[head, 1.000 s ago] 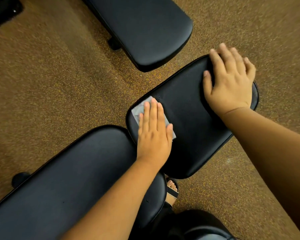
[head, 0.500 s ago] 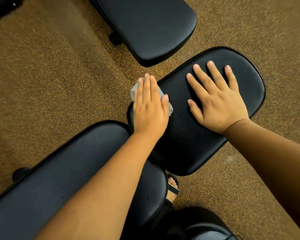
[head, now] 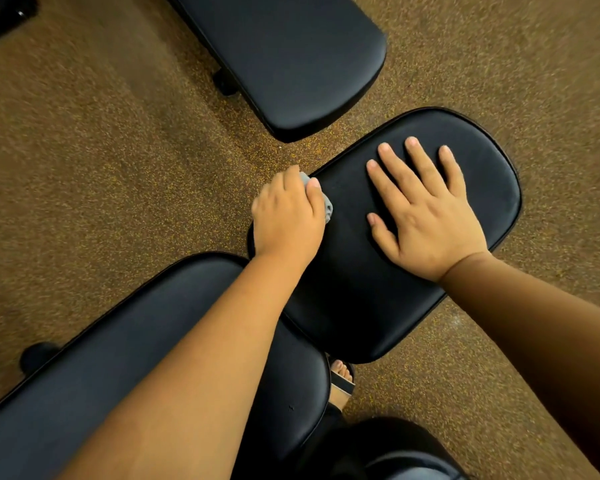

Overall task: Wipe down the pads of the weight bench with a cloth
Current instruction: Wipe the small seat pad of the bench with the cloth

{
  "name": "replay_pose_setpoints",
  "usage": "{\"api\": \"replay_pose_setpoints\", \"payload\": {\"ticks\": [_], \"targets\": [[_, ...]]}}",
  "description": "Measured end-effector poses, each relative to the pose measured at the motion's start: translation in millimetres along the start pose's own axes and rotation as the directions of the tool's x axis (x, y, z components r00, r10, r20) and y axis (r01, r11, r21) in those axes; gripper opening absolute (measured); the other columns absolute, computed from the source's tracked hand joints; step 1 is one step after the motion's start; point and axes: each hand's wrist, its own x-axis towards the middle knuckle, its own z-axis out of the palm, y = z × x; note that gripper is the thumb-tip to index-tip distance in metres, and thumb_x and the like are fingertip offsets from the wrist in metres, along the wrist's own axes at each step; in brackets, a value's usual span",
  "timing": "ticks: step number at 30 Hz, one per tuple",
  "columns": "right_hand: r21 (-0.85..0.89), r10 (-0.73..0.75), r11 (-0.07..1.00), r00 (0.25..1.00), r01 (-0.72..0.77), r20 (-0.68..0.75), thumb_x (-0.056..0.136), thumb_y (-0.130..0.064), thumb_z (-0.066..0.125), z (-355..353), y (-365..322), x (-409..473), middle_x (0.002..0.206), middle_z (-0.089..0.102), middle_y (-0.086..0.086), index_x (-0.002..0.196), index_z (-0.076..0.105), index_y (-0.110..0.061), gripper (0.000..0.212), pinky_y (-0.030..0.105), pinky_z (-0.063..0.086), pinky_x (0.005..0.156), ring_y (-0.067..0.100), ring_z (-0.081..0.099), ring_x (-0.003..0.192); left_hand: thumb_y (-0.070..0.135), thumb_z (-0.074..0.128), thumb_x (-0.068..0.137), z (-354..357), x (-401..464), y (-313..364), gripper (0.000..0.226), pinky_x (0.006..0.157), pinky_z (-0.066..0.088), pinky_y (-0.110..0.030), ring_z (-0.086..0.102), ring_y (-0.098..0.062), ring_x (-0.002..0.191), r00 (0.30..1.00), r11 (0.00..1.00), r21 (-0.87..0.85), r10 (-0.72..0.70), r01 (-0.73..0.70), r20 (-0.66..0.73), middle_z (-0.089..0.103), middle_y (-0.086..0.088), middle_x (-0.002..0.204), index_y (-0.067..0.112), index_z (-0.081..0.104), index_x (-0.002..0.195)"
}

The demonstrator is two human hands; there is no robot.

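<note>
Left hand (head: 286, 216) bunched around grey cloth (head: 327, 206) at seat pad (head: 378, 306) near-left edge. Right hand (head: 426, 216) flat, fingers spread, mid-pad. Pad long axis runs near-left to far-right.

Left hand (head: 286, 216) hides most of the grey cloth (head: 327, 207).

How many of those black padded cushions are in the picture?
3. One small pad lies under both hands, a long pad runs to the lower left, and another pad sits at the top. More may lie outside the frame.
</note>
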Motion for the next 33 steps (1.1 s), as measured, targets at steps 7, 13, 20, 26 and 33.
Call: {"api": "replay_pose_setpoints", "payload": {"ticks": [7, 13, 20, 26, 33], "targets": [[0.023, 0.006, 1.0, 1.0, -0.006, -0.016, 0.094, -0.047, 0.037, 0, 2, 0, 0.159, 0.025, 0.008, 0.149, 0.031, -0.009, 0.067, 0.056, 0.013, 0.117, 0.032, 0.016, 0.148, 0.03, 0.023, 0.105, -7, 59, 61, 0.044, 0.088, 0.04, -0.038, 0.059, -0.031, 0.106, 0.976, 0.985, -0.161, 0.097, -0.066, 0.194, 0.064, -0.012, 0.116, 0.009, 0.061, 0.112], [0.086, 0.024, 0.996, 0.998, -0.019, -0.054, 0.092, -0.045, 0.044, 2, 2, 0, 0.156, 0.028, 0.016, 0.143, 0.039, 0.0, 0.067, 0.056, 0.015, 0.117, 0.032, 0.02, 0.147, 0.032, 0.025, 0.106, -8, 55, 52, 0.044, 0.092, 0.037, -0.036, 0.057, -0.028, 0.112, 0.969, 0.956, -0.281, 0.14, -0.079, 0.203, 0.064, -0.012, 0.118, 0.008, 0.06, 0.118], [0.094, 0.017, 0.995, 0.998, -0.012, -0.057, 0.091, -0.043, 0.045, 3, 1, 1, 0.155, 0.029, 0.018, 0.142, 0.04, 0.001, 0.067, 0.055, 0.016, 0.117, 0.035, 0.022, 0.146, 0.031, 0.023, 0.106, -7, 40, 20, 0.047, 0.081, 0.038, -0.036, 0.059, -0.031, 0.102, 0.976, 0.989, -0.147, 0.041, -0.009, 0.215, 0.066, -0.014, 0.109, 0.005, 0.062, 0.109], [0.218, 0.027, 0.976, 0.988, 0.007, -0.155, 0.098, -0.035, 0.041, 5, 4, -1, 0.153, 0.03, 0.022, 0.142, 0.038, 0.004, 0.059, 0.05, 0.02, 0.118, 0.037, 0.027, 0.143, 0.023, 0.017, 0.104, -3, 77, 70, 0.046, 0.075, 0.034, -0.035, 0.058, -0.034, 0.108, 0.948, 0.992, -0.11, 0.099, -0.068, 0.302, 0.064, -0.015, 0.118, 0.007, 0.059, 0.115], [0.269, 0.035, 0.963, 0.979, 0.021, -0.201, 0.099, -0.034, 0.043, 7, 4, 0, 0.151, 0.031, 0.026, 0.143, 0.035, 0.008, 0.061, 0.049, 0.024, 0.117, 0.038, 0.031, 0.141, 0.033, 0.021, 0.105, -5, 88, 92, 0.049, 0.09, 0.037, -0.034, 0.057, -0.03, 0.115, 0.938, 0.976, -0.208, 0.134, -0.068, 0.32, 0.066, -0.01, 0.12, 0.01, 0.064, 0.114]]}}
